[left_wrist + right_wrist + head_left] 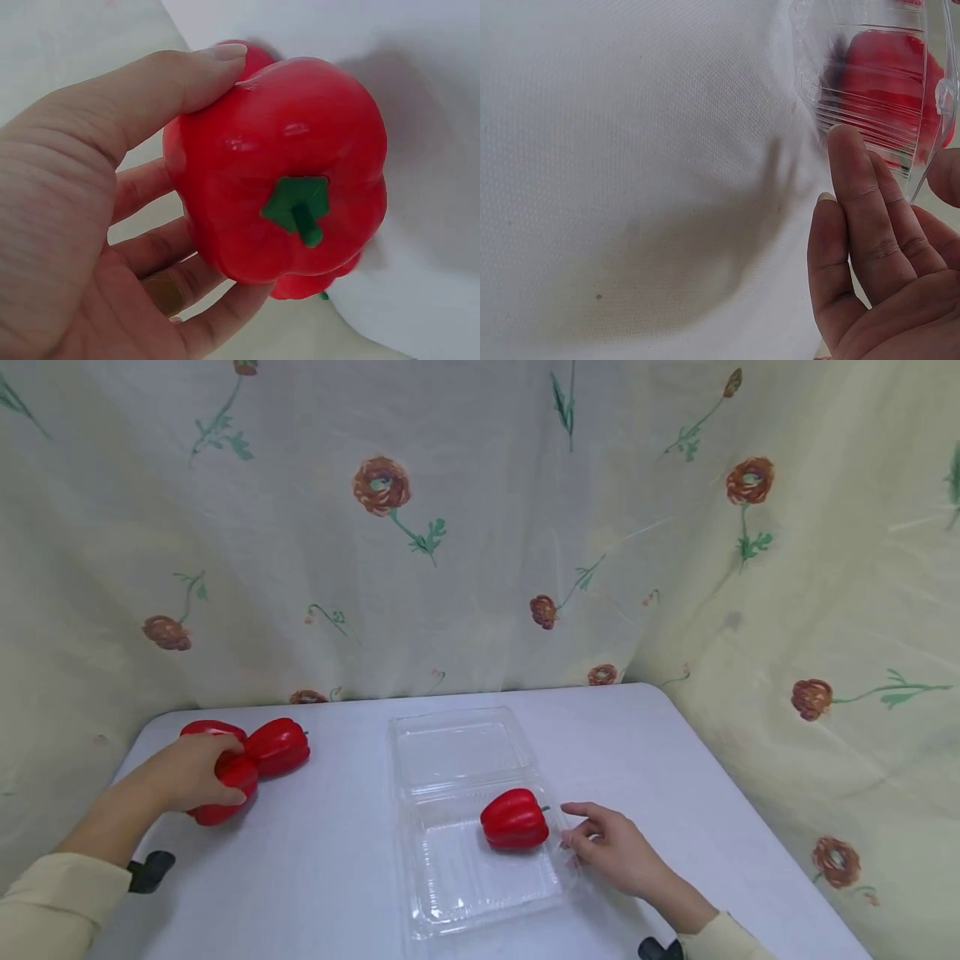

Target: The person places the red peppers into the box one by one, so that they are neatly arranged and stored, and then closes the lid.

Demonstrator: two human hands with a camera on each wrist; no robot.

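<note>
My left hand [183,772] grips a red bell pepper [330,127] at the table's far left. In the left wrist view, its thumb lies on one side and its fingers curl round the other; the green stem faces the camera. Two more red peppers lie close by, one to its right [279,748] and one behind it [212,727]. Another red pepper [513,820] sits in the base of an opened clear plastic container [450,893]. At that container's right edge is my right hand [618,856], holding the rim between thumb and fingers, index finger stretched toward the pepper's stem.
The container's lid [459,747] lies folded back toward the far side of the white table [330,860]. A flowered curtain [465,543] hangs behind the table and along its right side. Dark wrist straps [150,872] show at both sleeves.
</note>
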